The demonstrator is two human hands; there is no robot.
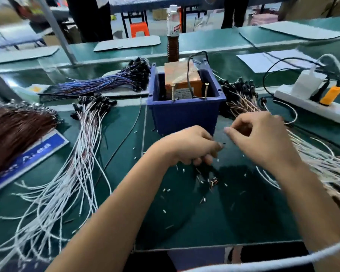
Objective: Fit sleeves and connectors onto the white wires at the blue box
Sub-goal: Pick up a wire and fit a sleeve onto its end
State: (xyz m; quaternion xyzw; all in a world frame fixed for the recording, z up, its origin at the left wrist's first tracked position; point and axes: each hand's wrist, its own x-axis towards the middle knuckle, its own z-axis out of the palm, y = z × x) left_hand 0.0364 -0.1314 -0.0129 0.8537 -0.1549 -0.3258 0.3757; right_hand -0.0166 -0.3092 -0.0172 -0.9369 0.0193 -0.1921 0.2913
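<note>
My left hand [192, 148] pinches a small dark piece; my right hand [261, 138] curls, contents unclear. Both work just near of the blue box [185, 114]. I'd feed one white wire [312, 160] straight in.

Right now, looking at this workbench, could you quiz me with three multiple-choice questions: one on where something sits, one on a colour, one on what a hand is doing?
1. Where is the bottle?
A. behind the box
B. left of the brown wires
C. on the power strip

2. What colour is the box?
A. red
B. blue
C. yellow

3. What is the left hand doing?
A. lying flat and open
B. resting on the bottle
C. curled, pinching a small dark piece

Answers:
1 A, it stands upright beyond the box's far rim.
2 B, its walls are blue.
3 C, its fingers are bent, with a tiny dark piece at the fingertips, close to the right hand.
</note>
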